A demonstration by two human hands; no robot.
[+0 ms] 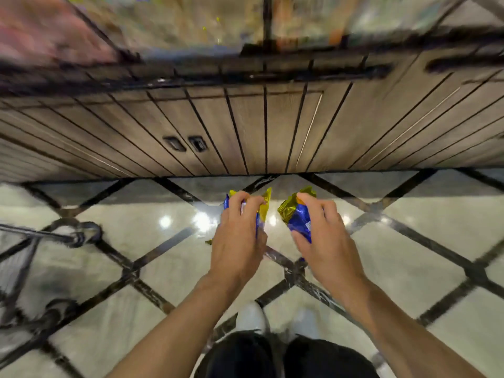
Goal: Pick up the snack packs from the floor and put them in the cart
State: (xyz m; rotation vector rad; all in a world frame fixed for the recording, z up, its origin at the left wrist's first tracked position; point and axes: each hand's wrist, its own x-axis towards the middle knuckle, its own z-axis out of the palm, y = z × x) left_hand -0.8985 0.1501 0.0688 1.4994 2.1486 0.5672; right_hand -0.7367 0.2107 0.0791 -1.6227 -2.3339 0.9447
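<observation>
Your left hand (236,241) grips one snack pack (261,211), and your right hand (326,242) grips a second snack pack (296,216). Both packs are held up above the floor (136,241), just beside each other but not touching. Each is a crinkled foil wrapper, glossy blue in the body with gold-yellow at the crimped ends, and the foil catches the light in small creases. On the left, your fingers (245,203) curl over the top of the pack, clamped on it, with the yellow end sticking out past them. On the right, your thumb and fingers pinch the pack from both sides, so its gold end puffs out toward the left.

The floor is polished pale stone, shiny enough to mirror ceiling lights, crossed by dark marbled bands in a diamond pattern. Ahead stands a wood-grain cabinet front (245,126) with thin dark vertical grooves and two small dark recessed pulls. At the left edge you can see blurred dark metal bars of a cart (41,236).
</observation>
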